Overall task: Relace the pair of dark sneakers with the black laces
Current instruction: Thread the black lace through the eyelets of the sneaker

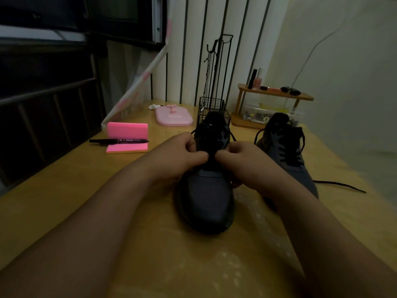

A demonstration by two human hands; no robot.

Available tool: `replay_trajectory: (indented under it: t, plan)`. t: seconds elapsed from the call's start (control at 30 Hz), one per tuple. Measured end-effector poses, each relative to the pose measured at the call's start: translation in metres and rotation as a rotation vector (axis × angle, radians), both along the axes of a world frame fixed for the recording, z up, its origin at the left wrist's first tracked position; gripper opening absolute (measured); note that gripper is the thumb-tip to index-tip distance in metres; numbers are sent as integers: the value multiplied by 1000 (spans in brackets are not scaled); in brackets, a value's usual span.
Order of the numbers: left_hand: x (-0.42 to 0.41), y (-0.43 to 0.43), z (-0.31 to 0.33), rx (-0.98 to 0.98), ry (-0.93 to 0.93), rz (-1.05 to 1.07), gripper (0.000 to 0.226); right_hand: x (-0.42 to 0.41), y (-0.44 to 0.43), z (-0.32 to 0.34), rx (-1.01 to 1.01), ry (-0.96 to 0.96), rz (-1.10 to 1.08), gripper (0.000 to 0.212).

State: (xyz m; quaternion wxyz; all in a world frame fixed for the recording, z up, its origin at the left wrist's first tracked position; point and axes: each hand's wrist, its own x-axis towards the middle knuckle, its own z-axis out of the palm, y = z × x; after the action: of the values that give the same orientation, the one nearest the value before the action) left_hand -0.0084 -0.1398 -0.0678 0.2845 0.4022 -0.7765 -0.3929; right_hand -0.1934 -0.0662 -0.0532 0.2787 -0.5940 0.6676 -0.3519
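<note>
A dark sneaker [206, 196] stands in the middle of the wooden table [64, 203], toe towards me. My left hand [180, 155] and my right hand [247, 162] sit over its lace area, fingers curled, each pinching a stretch of the black lace [233, 137] near the eyelets. The lace under my fingers is mostly hidden. A second dark sneaker [287, 151] stands to the right, threaded with a black lace whose loose end [341, 184] trails across the table.
Pink sticky-note pads [127, 136] and a black marker [118, 141] lie at the left. A pink tray [174, 117], a black wire basket [212, 108] and a small wooden shelf [275, 95] with bottles line the back wall.
</note>
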Motion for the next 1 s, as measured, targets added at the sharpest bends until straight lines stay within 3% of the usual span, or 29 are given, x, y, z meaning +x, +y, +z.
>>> replay_trajectory:
  t: [0.2, 0.37, 0.47, 0.63, 0.8, 1.0]
  plan:
    - [4, 1, -1, -70, -12, 11, 21, -5, 3, -2, -22, 31, 26, 30]
    - [2, 1, 1, -140, 193, 21, 3, -8, -1, -3, -218, -80, -68, 17]
    - [-1, 0, -1, -169, 251, 9, 14, -9, -8, -10, -363, -17, -140, 4]
    - [-2, -3, -3, -161, 307, 55, 8, -11, -14, -18, -500, 49, -105, 6]
    - [-6, -7, -6, -315, 245, 61, 6, -11, -18, -16, -609, 256, -92, 3]
    - [-12, -7, -7, -407, 255, 53, 8, -11, -23, -15, -625, 391, -80, 6]
